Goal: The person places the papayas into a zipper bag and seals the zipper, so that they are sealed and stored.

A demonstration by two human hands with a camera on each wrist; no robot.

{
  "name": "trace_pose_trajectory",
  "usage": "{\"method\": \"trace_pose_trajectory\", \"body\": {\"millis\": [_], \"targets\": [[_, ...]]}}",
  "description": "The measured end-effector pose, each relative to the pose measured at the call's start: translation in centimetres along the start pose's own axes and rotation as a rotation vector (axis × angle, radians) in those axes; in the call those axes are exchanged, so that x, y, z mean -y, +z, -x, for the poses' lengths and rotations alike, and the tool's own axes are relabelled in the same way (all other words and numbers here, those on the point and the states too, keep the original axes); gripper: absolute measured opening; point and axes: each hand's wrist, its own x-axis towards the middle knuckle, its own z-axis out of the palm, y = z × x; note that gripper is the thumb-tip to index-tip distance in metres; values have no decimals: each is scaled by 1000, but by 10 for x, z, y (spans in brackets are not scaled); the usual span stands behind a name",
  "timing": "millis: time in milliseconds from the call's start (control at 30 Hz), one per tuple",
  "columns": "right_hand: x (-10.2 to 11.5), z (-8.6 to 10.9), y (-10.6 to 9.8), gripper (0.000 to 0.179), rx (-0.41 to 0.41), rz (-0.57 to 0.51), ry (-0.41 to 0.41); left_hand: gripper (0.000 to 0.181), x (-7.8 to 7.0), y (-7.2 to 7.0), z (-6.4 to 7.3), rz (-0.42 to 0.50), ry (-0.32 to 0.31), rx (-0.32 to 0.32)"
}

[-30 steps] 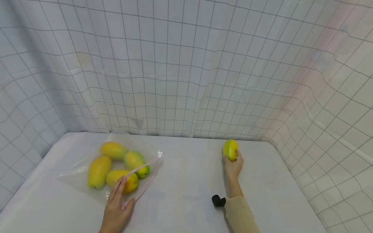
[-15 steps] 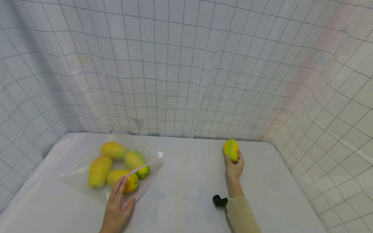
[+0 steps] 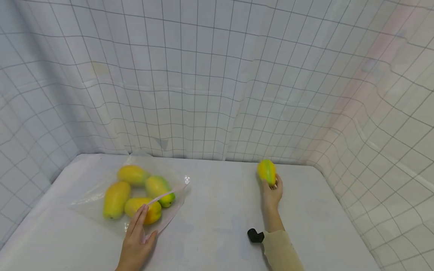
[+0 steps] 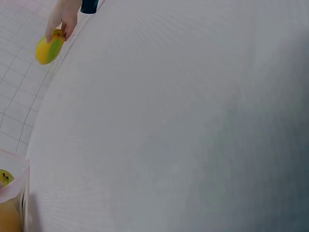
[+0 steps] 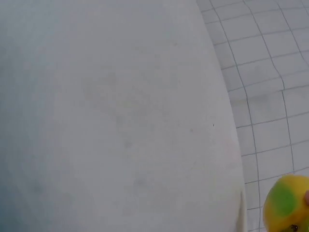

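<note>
In the head view a yellow papaya with a green stripe (image 3: 266,172) is held by its near end in my right hand (image 3: 272,194), close to the table's far edge. The left wrist view has the same papaya (image 4: 49,49) hanging from the fingers. On the left, a clear plastic bag with a pink rim (image 3: 173,214) lies with several papayas (image 3: 115,199) inside it. My left hand (image 3: 135,241) is at the bag's mouth, fingers straight and thumb spread apart, touching the pink rim. Part of the nearest papaya is hidden behind its fingertips.
A white-covered table (image 3: 210,226) runs back to a white grid-lined curtain (image 3: 203,94), which also closes off both sides. A black device (image 3: 255,235) sits at the right wrist, beside a beige sleeve (image 3: 282,250).
My right hand has shifted the papaya slightly up and to the left in the head view and tilted it. The left hand and the bag stay in place.
</note>
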Motion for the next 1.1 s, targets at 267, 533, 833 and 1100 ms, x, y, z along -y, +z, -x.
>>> {"method": "trace_pose_trajectory", "body": {"millis": [267, 533, 833, 1100], "targets": [[27, 20, 8, 55, 160, 18, -5, 70, 0, 0, -1, 10, 14, -2], [39, 43, 19, 55, 310, 21, -77, 70, 1, 1, -1, 17, 25, -9], [55, 80, 27, 55, 577, 66, -56, 71, 0, 1, -1, 9, 3, -3], [52, 108, 33, 53, 853, 51, -93, 71, 0, 1, 0, 14, -5, -2]]}}
